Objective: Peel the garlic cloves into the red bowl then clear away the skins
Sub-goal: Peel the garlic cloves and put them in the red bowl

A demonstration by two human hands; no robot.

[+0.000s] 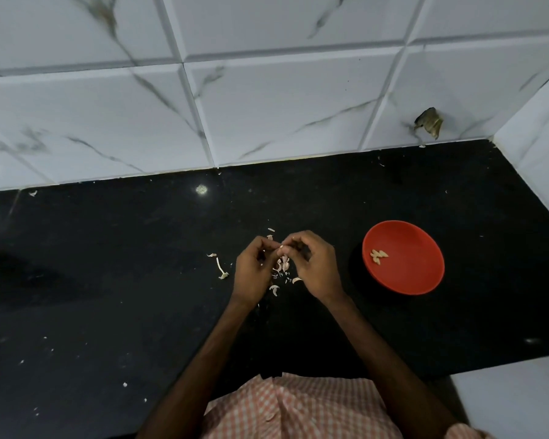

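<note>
both hands meet left of the red bowl (422,277), above the counter (108,280) — left hand (254,269) and right hand (316,266) curled, fingertips pinching one garlic clove (282,247) between them, too hidden to tell its long axis. the bowl's near the right hand, so i'd guess that hand does the drop. skins (279,274) lie left of the bowl too.

A glossy black table (108,296) carries a red bowl (415,274) toward its right side — and pale garlic skins (274,289) scattered near its middle, with tiny flecks (125,384) farther left.
</note>
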